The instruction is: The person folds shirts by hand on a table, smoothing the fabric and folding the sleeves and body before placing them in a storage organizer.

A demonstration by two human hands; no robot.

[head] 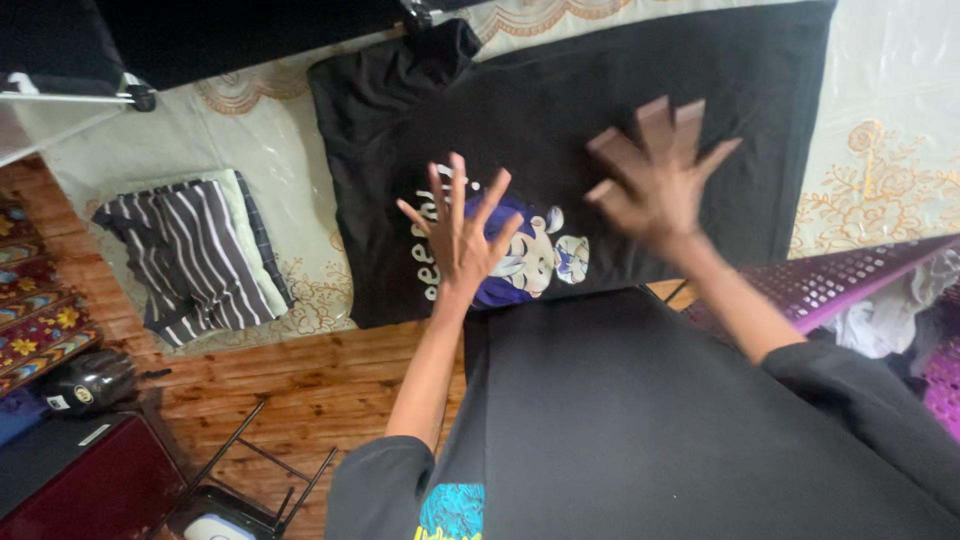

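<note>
Both hands up over a black T-shirt (600,90) spread flat on the desk (880,130) — left hand (462,238) with fingers splayed, right hand (655,180) blurred, fingers spread apart; neither grips anything. Shirt shows a cartoon print in blue and white with white lettering alongside. Left of it — a folded striped pile (195,255).

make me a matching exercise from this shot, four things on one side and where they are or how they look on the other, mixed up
Things:
1. black t-shirt
2. striped folded clothes
3. left hand
4. right hand

Descriptions:
A. fingers spread over the cartoon print
B. blurred, fingers splayed above plain black fabric
C. spread flat on the patterned table cover
D. stacked at the table's left edge

Pairs: 1-C, 2-D, 3-A, 4-B
</note>
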